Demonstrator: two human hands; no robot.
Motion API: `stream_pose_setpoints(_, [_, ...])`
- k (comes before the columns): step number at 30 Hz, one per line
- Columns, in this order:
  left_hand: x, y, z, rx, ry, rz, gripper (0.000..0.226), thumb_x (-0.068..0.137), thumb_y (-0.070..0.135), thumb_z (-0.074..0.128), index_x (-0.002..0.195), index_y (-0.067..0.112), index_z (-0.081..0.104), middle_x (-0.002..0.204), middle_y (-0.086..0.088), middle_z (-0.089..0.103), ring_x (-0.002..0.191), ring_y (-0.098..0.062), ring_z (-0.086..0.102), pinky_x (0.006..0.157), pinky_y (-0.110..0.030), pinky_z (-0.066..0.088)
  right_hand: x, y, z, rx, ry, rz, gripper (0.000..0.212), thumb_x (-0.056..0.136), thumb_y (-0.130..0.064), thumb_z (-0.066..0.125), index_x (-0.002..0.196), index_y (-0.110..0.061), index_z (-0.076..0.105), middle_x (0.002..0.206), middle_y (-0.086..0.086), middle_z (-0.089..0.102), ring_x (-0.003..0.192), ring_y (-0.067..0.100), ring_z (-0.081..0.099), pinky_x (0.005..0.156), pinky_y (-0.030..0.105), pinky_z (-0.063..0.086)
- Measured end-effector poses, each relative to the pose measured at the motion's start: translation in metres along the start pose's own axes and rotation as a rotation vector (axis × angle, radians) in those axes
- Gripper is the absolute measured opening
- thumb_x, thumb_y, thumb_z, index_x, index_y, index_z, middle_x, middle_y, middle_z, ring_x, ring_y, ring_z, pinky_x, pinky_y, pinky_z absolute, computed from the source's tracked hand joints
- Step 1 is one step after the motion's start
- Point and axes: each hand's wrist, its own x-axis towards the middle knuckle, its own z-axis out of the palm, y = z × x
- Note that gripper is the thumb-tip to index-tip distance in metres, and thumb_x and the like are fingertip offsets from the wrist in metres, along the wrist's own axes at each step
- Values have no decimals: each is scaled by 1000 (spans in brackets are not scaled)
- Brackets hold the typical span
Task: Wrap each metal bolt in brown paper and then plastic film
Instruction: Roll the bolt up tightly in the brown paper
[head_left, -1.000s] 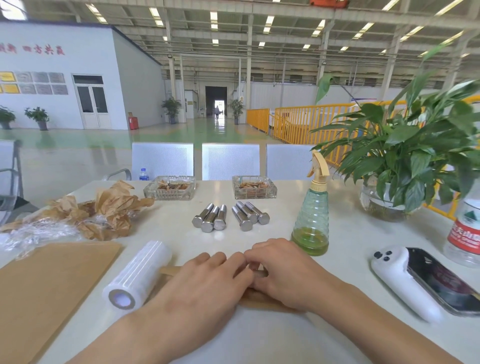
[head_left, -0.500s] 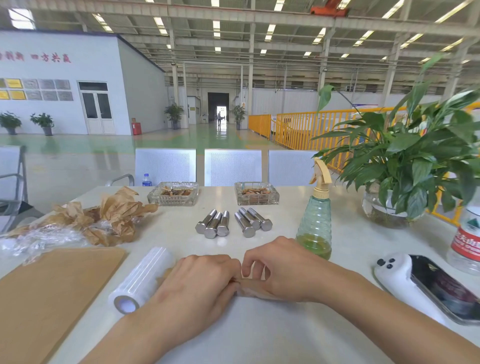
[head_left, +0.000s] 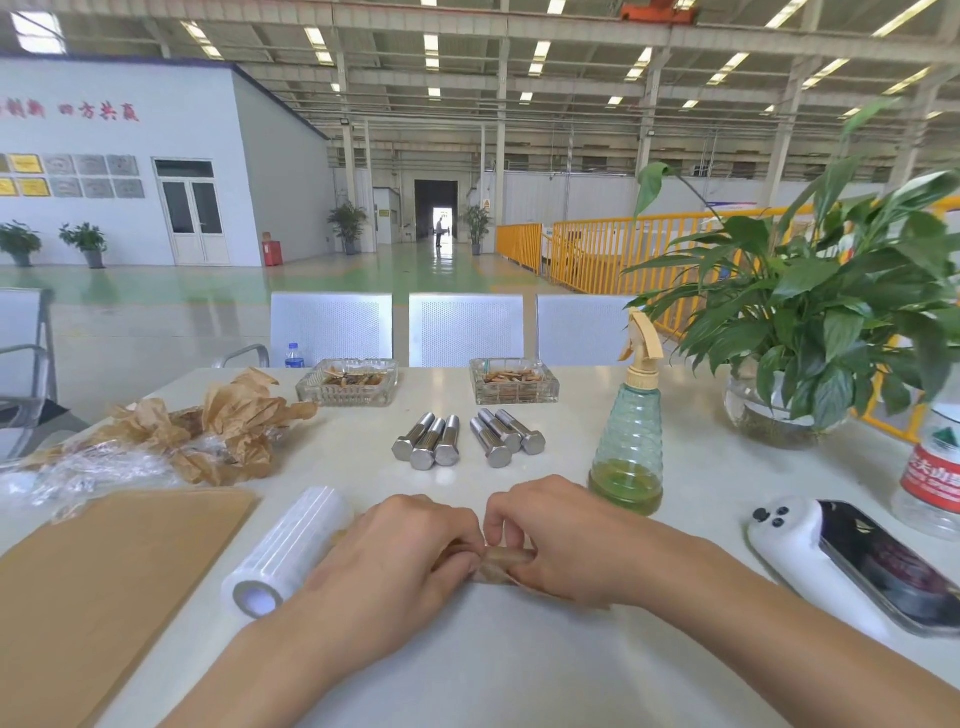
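Both hands meet at the near centre of the bench (head_left: 519, 675); left hand (head_left: 400, 566) curls over one end of a brown-paper roll (head_left: 506, 562), right hand (head_left: 561, 545) pinches the other end, presumably to keep the paper tight round a bolt, itself hidden inside; six bare bolts (head_left: 467, 439) lie in two groups further back, well apart from the hands; film roll (head_left: 291, 551) sits just left of the left hand, within reach for the plastic layer; flat paper sheets (head_left: 104, 587) lie near left.
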Motion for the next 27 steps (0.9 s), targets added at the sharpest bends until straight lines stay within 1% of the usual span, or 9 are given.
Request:
stream_pose_setpoints(3, [1, -1, 3, -2, 33, -20, 10, 93, 42, 54, 99, 38, 62, 76, 18, 61, 78, -5, 56, 73, -36, 53, 0, 1, -8, 49, -10, 31, 18, 86, -45, 65, 99, -37, 57, 93, -17, 64, 89, 7, 58, 75, 29, 53])
stream_pose_setpoints(7, [2, -3, 6, -19, 52, -60, 14, 91, 46, 51, 98, 40, 61, 75, 16, 65, 77, -8, 59, 71, -37, 54, 0, 2, -21, 67, -44, 79, 9, 85, -30, 59, 87, -37, 65, 89, -16, 70, 81, -2, 60, 70, 22, 51])
stream_pose_setpoints(10, [3, -3, 8, -30, 65, -89, 12, 90, 46, 51, 95, 43, 61, 70, 17, 64, 70, -8, 57, 68, -36, 54, -3, 2, -28, 126, -26, 126, 35, 86, -57, 47, 84, -29, 68, 82, -8, 69, 84, 10, 62, 76, 35, 55])
stream_pose_setpoints(12, [4, -2, 8, -35, 75, -106, 9, 90, 43, 54, 94, 47, 61, 67, 22, 62, 67, -6, 55, 66, -34, 54, -6, 3, -29, 160, -13, 163, 51, 79, -76, 39, 78, -32, 65, 74, -9, 63, 76, 7, 59, 66, 33, 51])
stream_pose_setpoints(13, [5, -1, 8, -37, 77, -118, 10, 90, 42, 54, 95, 48, 61, 68, 23, 62, 68, -5, 57, 65, -33, 54, -7, 3, -29, 167, -15, 158, 49, 76, -78, 41, 79, -35, 65, 75, -11, 64, 76, 2, 58, 64, 30, 49])
stream_pose_setpoints(16, [10, -2, 9, -37, 71, -153, 13, 91, 38, 52, 101, 46, 57, 73, 20, 68, 74, -10, 60, 69, -36, 54, -8, -1, -28, 181, -30, 133, 30, 72, -60, 54, 90, -40, 69, 83, -20, 71, 84, -5, 59, 72, 30, 56])
stream_pose_setpoints(19, [18, -2, 10, 0, 40, -156, 16, 92, 31, 51, 102, 44, 52, 72, 23, 68, 76, -9, 58, 64, -32, 49, -6, -1, -25, 157, 24, 136, 11, 83, -32, 62, 89, -35, 69, 77, -15, 66, 84, 2, 60, 74, 36, 58])
stream_pose_setpoints(23, [28, -4, 6, 72, -26, -167, 17, 93, 30, 50, 105, 41, 52, 82, 16, 69, 89, -17, 61, 62, -32, 42, -3, 0, -19, 150, 89, 149, 11, 87, -27, 61, 88, -34, 69, 75, -14, 64, 86, 1, 56, 70, 31, 53])
stream_pose_setpoints(27, [29, -4, 3, 85, -52, -177, 16, 93, 33, 50, 105, 42, 55, 88, 12, 67, 93, -20, 63, 66, -33, 43, -4, -1, -13, 171, 134, 153, 12, 87, -26, 61, 91, -33, 70, 69, -15, 67, 81, 0, 56, 69, 31, 51])
